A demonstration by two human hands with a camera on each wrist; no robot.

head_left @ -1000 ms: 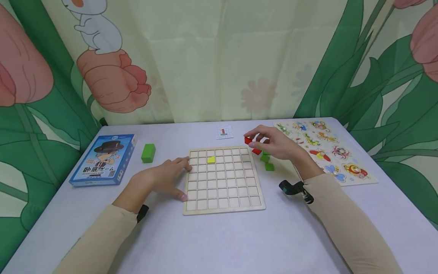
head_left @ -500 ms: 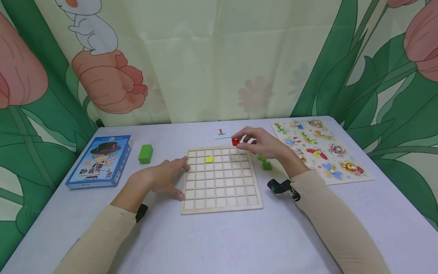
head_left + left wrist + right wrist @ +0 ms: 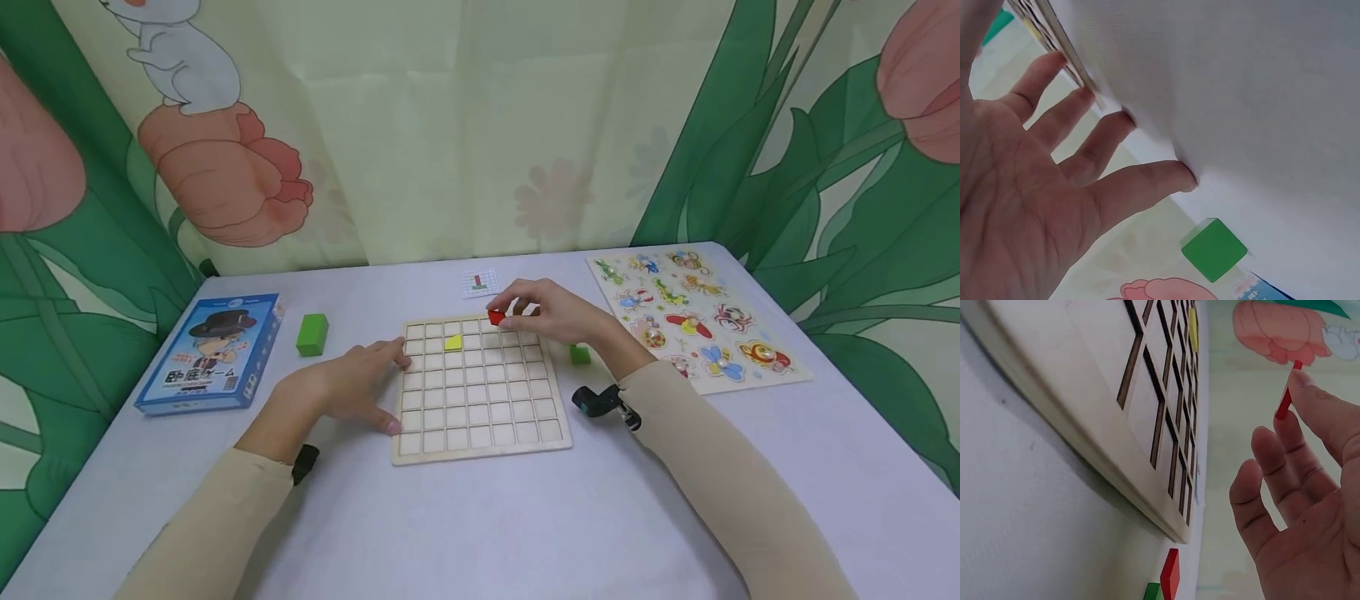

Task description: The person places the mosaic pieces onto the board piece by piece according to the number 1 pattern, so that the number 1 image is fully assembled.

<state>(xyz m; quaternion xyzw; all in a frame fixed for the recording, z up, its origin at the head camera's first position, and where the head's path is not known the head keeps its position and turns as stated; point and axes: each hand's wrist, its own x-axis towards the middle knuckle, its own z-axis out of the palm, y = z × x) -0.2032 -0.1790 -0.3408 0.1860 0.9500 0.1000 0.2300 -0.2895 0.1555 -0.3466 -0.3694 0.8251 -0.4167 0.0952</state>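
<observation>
My right hand [image 3: 555, 312] pinches a small red tile [image 3: 496, 317] between thumb and index finger, above the far edge of a wooden grid board [image 3: 480, 415]. Seen from the right wrist, this red tile [image 3: 1285, 403] is thin and held edge-on, apart from the board. My left hand [image 3: 341, 385] lies at the board's left edge, with spread fingers and the thumb touching it. A yellow tile [image 3: 453, 342] sits in a square of the grid's upper left part. Beside the board's right edge lies a green tile [image 3: 580, 355]; a second red tile [image 3: 1170, 574] shows in the right wrist view.
Behind the board lies a small gridded card [image 3: 480, 283] with a red and green pattern. A green block [image 3: 312, 335] and a blue game box [image 3: 213, 354] stand on the left. On the right lies a board with insect pictures [image 3: 697, 325].
My right hand has carried the red tile leftward from the loose tiles on the right to the board's far edge. The left hand stays at the board's left edge. The head view has shifted slightly.
</observation>
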